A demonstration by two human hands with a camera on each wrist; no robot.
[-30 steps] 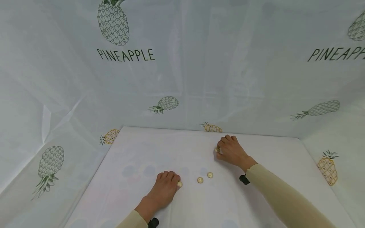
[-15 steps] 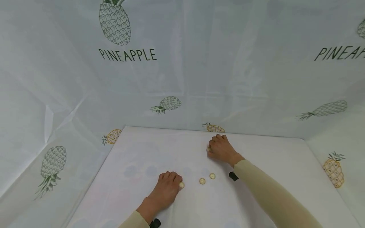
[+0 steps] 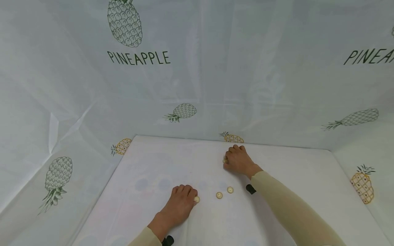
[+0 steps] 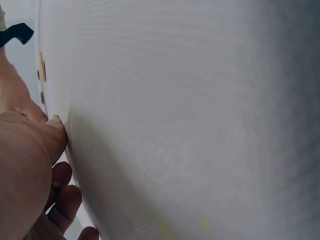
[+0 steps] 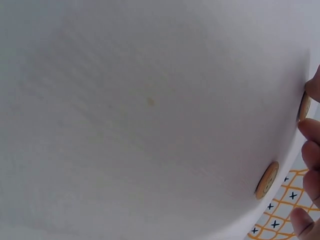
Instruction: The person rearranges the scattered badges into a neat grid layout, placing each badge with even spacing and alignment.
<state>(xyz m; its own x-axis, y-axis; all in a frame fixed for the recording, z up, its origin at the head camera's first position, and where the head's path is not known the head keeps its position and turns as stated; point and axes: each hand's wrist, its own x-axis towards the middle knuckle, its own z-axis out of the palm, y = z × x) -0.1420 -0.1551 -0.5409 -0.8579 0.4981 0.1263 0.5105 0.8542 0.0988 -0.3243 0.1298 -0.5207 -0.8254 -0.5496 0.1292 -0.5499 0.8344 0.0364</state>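
Note:
Two round pale wooden buttons, a nearer button [image 3: 219,195] and another button [image 3: 230,189], lie between the hands in the head view. To their left, my left hand [image 3: 181,204] rests on the cloth and pinches a button [image 3: 197,199] at its fingertips; only a sliver shows past the thumb [image 4: 56,131] in the left wrist view. Near the table's far edge, my right hand [image 3: 239,161] holds a button [image 5: 304,106] by its edges between thumb and finger. Beside those fingers, a holed button [image 5: 267,180] lies on the cloth in the right wrist view.
A white cloth [image 3: 160,160] covers the table. Behind it and along the sides hang pale sheets [image 3: 215,75] printed with pineapples. Black straps with small mounts sit at both wrists, such as the right mount [image 3: 250,189].
My right hand has slid a little to the left along the far side with its button, then stayed put. The left hand keeps its place. The head view has shifted slightly.

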